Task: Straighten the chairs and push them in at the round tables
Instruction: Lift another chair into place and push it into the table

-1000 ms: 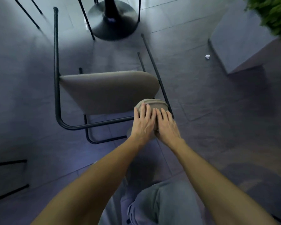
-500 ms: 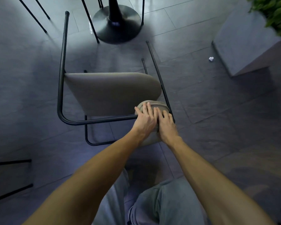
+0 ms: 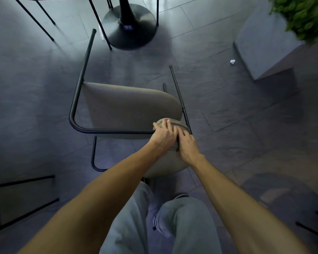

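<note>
Both hands are down on the chair's backrest [image 3: 174, 125]. The left hand [image 3: 163, 138] lies over the top edge with its fingers [image 3: 168, 125] curled forward across the padding; the right hand [image 3: 188, 145] sits just beside it, touching, its fingers [image 3: 184, 133] closed down on the same edge. So each hand holds the backrest, neither one spread wide.

The chair [image 3: 128, 109] stands on the floor beyond the fingertips, its seat stretching away to the left of the fingers and its black frame [image 3: 75, 99] wrapping round the far side. Further ahead of the fingers, well apart from the seat, is the round black base of the table [image 3: 130, 28]; the worktop itself is out of view. Other chair legs [image 3: 101, 26] stand close around that base.

Judging from this, the step in hand is steering this chair toward the table, and it isn't in yet: the seat looks turned off line with the base. The next move calls for swinging the backrest to square the chair, then a steady push forward, keeping its front legs clear of the neighbouring legs. A scrap of paper [image 3: 232, 61] lies off to the right, out of the path.
</note>
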A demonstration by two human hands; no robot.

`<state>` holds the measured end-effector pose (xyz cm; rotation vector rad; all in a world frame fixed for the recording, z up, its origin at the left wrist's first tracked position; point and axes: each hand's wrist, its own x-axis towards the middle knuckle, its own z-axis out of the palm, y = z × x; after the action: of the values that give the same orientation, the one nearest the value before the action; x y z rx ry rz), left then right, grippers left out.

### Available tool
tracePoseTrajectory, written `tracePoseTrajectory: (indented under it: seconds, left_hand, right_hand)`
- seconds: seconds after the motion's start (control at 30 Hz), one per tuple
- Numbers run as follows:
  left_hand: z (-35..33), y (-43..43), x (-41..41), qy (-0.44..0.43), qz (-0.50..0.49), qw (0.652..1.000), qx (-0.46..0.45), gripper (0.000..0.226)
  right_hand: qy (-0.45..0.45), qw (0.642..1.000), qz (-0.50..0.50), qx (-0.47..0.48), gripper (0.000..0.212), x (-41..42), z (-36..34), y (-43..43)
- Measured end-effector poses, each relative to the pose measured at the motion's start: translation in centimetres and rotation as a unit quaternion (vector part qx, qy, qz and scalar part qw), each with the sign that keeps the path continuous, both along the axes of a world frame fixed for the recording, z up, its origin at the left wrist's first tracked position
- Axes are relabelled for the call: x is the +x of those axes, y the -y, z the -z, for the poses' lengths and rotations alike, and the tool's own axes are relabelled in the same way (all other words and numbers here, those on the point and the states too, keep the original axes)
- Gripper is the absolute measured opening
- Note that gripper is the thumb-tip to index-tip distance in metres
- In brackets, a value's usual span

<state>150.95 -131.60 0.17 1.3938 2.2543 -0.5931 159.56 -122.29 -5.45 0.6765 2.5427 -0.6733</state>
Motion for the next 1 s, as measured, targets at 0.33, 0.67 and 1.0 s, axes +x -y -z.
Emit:
tracePoseTrajectory:
  seconds: [0.33, 0.67, 1.0]
  left_hand:
    - [-11.9, 0.9, -2.6, 0.068, 0.059, 0.996, -0.022, 0.046]
    - [-16.4, -0.5, -12.0, 0.153, 0.065, 0.983, 0.082, 0.083]
    - [-17.0, -5.9, -21.3, 0.123, 0.017, 0.98, 0.156, 0.063]
  right_hand:
    - [0.082, 0.996, -0.003, -0.033, 0.073, -1.4, -13.7, 1.5]
    - [0.196, 0.979, -0.009, -0.054, 0.076, -10.6, -23.1, -2.2]
    - [0.154, 0.988, 0.014, 0.005, 0.067, -20.4, -25.4, -6.8]
